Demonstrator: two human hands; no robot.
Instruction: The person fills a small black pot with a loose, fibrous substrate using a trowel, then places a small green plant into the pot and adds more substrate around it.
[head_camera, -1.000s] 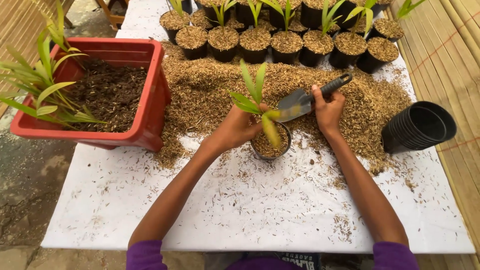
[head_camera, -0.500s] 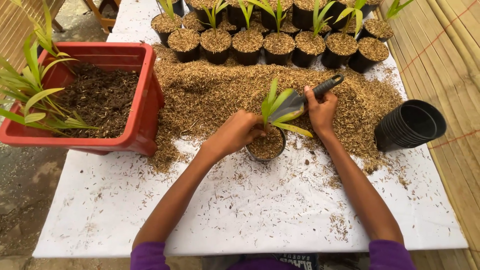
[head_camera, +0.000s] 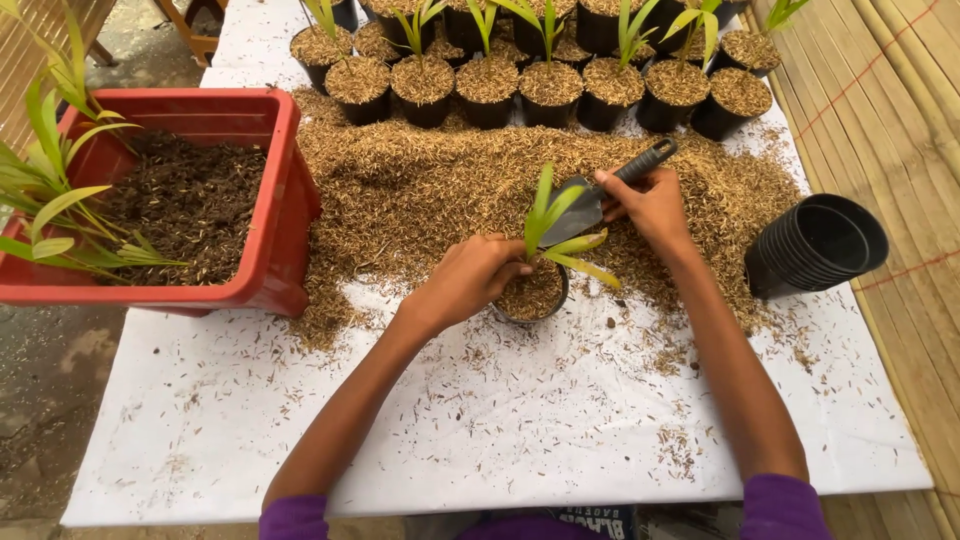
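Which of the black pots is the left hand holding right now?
The lone filled pot with a seedling at the table's middle, under the left hand; the other filled pots line the far edge.

L hand (head_camera: 470, 280) on pot (head_camera: 530, 295), R hand (head_camera: 650, 205) w/ trowel (head_camera: 600, 195)

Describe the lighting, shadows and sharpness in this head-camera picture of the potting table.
Head view: soft, even daylight, no glare on the white table cover. Only faint shadows under the left hand and right hand. The seedling pot and trowel are sharp; wide-angle distortion bends the table edges, and the red tub leans outward.
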